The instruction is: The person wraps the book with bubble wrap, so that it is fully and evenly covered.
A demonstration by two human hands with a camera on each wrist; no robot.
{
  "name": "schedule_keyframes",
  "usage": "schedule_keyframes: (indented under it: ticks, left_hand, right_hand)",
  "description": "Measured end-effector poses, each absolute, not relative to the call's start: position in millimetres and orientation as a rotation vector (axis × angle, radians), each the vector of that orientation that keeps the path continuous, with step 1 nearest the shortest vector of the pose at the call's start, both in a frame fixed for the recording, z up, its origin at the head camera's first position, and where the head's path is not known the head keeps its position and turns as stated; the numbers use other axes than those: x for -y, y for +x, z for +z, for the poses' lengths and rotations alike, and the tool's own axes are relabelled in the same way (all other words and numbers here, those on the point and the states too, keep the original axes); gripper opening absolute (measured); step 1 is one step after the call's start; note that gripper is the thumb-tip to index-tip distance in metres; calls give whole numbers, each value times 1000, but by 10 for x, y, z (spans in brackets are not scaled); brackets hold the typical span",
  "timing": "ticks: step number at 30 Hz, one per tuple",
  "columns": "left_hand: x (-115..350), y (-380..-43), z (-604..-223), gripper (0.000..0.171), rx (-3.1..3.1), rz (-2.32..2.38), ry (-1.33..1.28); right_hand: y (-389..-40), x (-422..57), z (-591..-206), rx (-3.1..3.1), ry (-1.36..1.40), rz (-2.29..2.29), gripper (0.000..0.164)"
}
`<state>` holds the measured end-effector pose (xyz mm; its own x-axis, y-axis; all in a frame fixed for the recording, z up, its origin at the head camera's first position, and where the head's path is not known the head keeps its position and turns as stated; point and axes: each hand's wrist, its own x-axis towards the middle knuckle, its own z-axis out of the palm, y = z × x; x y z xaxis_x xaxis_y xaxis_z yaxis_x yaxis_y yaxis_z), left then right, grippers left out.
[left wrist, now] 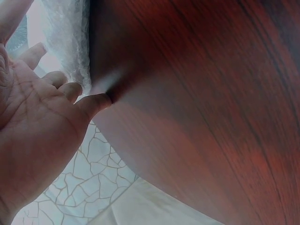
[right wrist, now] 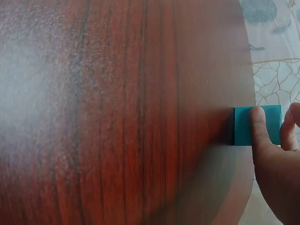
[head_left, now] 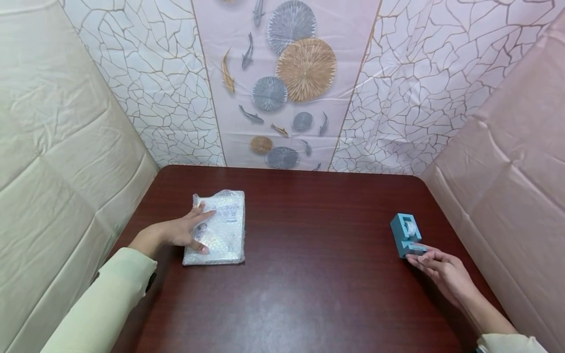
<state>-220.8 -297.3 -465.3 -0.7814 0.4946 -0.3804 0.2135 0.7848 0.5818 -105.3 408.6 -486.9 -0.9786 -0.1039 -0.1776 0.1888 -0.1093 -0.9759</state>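
On the left of the table lies a flat white rectangular package (head_left: 227,230) in bubble wrap. My left hand (head_left: 183,230) reaches over its left side with fingers and thumb spread. In the left wrist view the bubble wrap (left wrist: 70,37) is beside the fingertips, and the little finger comes down by the tabletop. At the right stands a teal tape dispenser (head_left: 399,235) with a roll of clear tape. My right hand (head_left: 448,274) holds its near end. In the right wrist view the thumb lies against the dispenser's end face (right wrist: 243,126), with other fingers at its far side.
The dark reddish-brown wooden table (head_left: 300,255) has rounded far corners. A patterned backdrop (head_left: 273,98) rises behind it. Pale padded panels stand along the left side (head_left: 66,171) and the right side (head_left: 499,157).
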Motion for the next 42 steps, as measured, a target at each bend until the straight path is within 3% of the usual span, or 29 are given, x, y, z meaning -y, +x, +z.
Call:
schedule_keyframes:
  ticks: [23,29,35,42]
  left_hand:
    - [2944,-2212,-4677,125,-2439,723,502]
    - [2947,-2208,-4679,125,-2443,727,507]
    - [2952,-2205,-4680,125,-2445,719,508]
    - [2948,-2214,-4706,125,-2436,730,509]
  right_hand:
    - [-1051,-4078,-4929,-1860,-56,-2340,31]
    - [-1077,-4021,-4919,-2016,124,-2227,21]
    - [-1082,-3994,-4935,-2088,206,-2175,32]
    - [-1076,-3991,-4951,-2095,315,-2133,32]
